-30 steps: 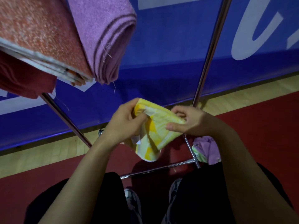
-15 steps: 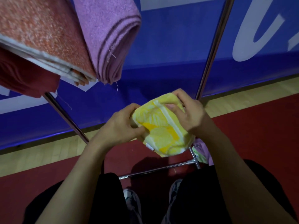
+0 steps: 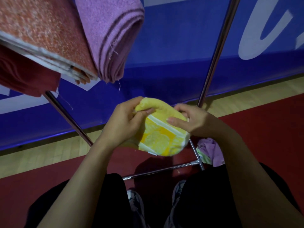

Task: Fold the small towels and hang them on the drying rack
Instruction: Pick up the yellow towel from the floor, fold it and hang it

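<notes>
Two hands: both on one yellow towel (image 3: 162, 137), held in the air in front of the drying rack (image 3: 217, 51).
Left grip: left hand (image 3: 125, 124) has its fingers curled round the towel's upper left corner, pinching the fold.
Right grip: right hand (image 3: 192, 120) clasps the right edge, thumb laid flat across the top face.
Step in hand: folding, I judge; the cloth is doubled into a small pad, not yet on a bar.
Next move: likely to square up the edges, then lift the pad to free bar beside the hung ones.
Hung towels: three counted, namely a purple towel (image 3: 111, 35), an orange towel (image 3: 44, 33) and a dark red towel (image 3: 24, 79).
Floor pile: one bundle of unfolded cloths (image 3: 211, 152) by the rack's foot; number unclear.
</notes>
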`<state>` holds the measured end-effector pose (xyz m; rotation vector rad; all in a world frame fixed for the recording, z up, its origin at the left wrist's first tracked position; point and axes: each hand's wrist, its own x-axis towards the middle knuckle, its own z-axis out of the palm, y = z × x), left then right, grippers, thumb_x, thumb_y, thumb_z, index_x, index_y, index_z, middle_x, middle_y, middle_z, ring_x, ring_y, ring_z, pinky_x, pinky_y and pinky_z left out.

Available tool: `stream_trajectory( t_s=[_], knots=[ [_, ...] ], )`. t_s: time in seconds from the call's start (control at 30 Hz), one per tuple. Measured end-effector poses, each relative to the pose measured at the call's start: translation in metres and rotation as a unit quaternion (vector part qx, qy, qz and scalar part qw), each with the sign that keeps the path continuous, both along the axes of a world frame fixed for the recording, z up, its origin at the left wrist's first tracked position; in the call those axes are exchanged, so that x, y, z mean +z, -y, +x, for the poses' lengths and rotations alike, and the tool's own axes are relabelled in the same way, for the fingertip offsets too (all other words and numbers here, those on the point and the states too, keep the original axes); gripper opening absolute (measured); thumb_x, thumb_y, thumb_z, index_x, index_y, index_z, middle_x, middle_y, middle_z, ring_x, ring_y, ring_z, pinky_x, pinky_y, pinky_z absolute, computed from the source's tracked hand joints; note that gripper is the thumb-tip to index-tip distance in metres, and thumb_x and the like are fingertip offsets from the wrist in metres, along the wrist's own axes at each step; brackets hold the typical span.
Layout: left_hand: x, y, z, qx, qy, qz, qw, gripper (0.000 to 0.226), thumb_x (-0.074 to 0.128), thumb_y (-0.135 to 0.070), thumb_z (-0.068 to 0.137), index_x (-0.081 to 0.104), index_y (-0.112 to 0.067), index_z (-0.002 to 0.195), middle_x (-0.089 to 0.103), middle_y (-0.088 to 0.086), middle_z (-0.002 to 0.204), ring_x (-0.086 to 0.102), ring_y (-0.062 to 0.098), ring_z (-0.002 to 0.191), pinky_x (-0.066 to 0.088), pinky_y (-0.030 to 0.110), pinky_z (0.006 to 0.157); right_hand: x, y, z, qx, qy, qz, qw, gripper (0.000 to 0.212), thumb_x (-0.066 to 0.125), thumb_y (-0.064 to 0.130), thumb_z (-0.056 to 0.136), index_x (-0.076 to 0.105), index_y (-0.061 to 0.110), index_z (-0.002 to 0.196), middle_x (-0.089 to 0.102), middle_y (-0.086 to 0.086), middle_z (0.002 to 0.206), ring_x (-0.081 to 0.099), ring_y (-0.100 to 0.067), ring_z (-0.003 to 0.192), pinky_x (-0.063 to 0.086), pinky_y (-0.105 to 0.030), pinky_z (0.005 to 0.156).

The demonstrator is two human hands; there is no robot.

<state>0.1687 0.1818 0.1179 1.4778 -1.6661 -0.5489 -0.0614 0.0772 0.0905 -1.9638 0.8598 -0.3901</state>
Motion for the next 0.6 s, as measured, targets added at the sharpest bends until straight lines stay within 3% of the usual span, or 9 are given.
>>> stream_trajectory(
  t_s=[0.07,0.13,0.2,0.3,0.4,0.47,0.53,0.6],
  knots=[
    [0.002,-0.002,0.008,0.009,-0.024,-0.006,1.000,0.012,0.065,-0.020,0.102,0.070,-0.010,0.099,0.069,0.012,0.087,0.066,0.031,0.083,0.051,0.042,0.074,0.001,0.003,-0.012,0.027,-0.069,-0.003,0.997,0.043,0.062,0.063,0.090,0.070,0.029,0.115,0.072,0.015,0.095,0.068,0.002,0.090,0.049,-0.027,0.082],
    [0.003,-0.004,0.013,0.009,-0.029,-0.002,1.000,0.016,0.063,-0.023,0.103,0.070,-0.009,0.101,0.070,0.013,0.089,0.067,0.032,0.086,0.051,0.044,0.075,0.001,0.005,-0.019,0.032,-0.078,0.010,0.996,0.042,0.060,0.061,0.093,0.069,0.029,0.119,0.070,0.017,0.095,0.066,0.001,0.089,0.047,-0.023,0.081],
    [0.003,-0.004,0.012,0.007,-0.027,0.003,1.000,0.016,0.063,-0.024,0.103,0.070,-0.009,0.101,0.069,0.015,0.089,0.066,0.034,0.085,0.051,0.047,0.075,-0.002,0.004,-0.022,0.030,-0.055,0.050,0.997,0.030,0.060,0.045,0.100,0.067,0.026,0.121,0.071,0.012,0.093,0.068,-0.008,0.086,0.055,-0.028,0.078],
    [0.004,-0.005,0.008,-0.003,-0.031,0.009,0.999,0.015,0.064,-0.023,0.104,0.070,-0.010,0.102,0.068,0.015,0.088,0.064,0.034,0.084,0.051,0.043,0.074,-0.007,0.005,-0.023,-0.026,-0.028,0.128,0.991,0.038,0.052,0.028,0.106,0.056,0.010,0.139,0.067,-0.005,0.103,0.072,-0.020,0.091,0.062,-0.043,0.088],
    [0.006,-0.005,0.004,-0.006,-0.031,0.007,0.999,0.012,0.064,-0.021,0.103,0.072,-0.011,0.101,0.069,0.010,0.087,0.064,0.028,0.081,0.049,0.031,0.071,-0.008,0.011,-0.024,-0.078,-0.005,0.152,0.985,0.034,0.048,0.029,0.108,0.062,0.008,0.131,0.069,-0.021,0.115,0.074,-0.030,0.100,0.062,-0.045,0.090],
    [0.007,-0.005,0.002,-0.007,-0.034,0.006,0.999,0.012,0.064,-0.021,0.103,0.072,-0.011,0.101,0.069,0.010,0.086,0.063,0.029,0.080,0.047,0.030,0.069,-0.006,0.013,-0.023,-0.115,0.014,0.174,0.978,0.033,0.048,0.031,0.108,0.064,0.008,0.126,0.065,-0.033,0.117,0.072,-0.037,0.105,0.063,-0.038,0.087],
    [0.008,-0.004,0.000,-0.008,-0.036,0.003,0.999,0.011,0.064,-0.020,0.103,0.071,-0.012,0.101,0.068,0.011,0.085,0.061,0.030,0.079,0.046,0.031,0.067,-0.003,0.012,-0.020,-0.152,0.029,0.204,0.967,0.047,0.051,0.050,0.103,0.063,0.012,0.129,0.067,-0.030,0.115,0.072,-0.034,0.103,0.063,-0.036,0.085],
    [0.009,-0.003,-0.002,-0.008,-0.037,-0.004,0.999,0.011,0.064,-0.020,0.103,0.071,-0.011,0.100,0.067,0.013,0.085,0.061,0.031,0.079,0.045,0.030,0.067,-0.005,0.011,-0.014,-0.172,0.031,0.228,0.958,0.056,0.052,0.063,0.097,0.064,0.017,0.125,0.068,-0.014,0.100,0.070,-0.025,0.094,0.062,-0.040,0.088]
  ],
)
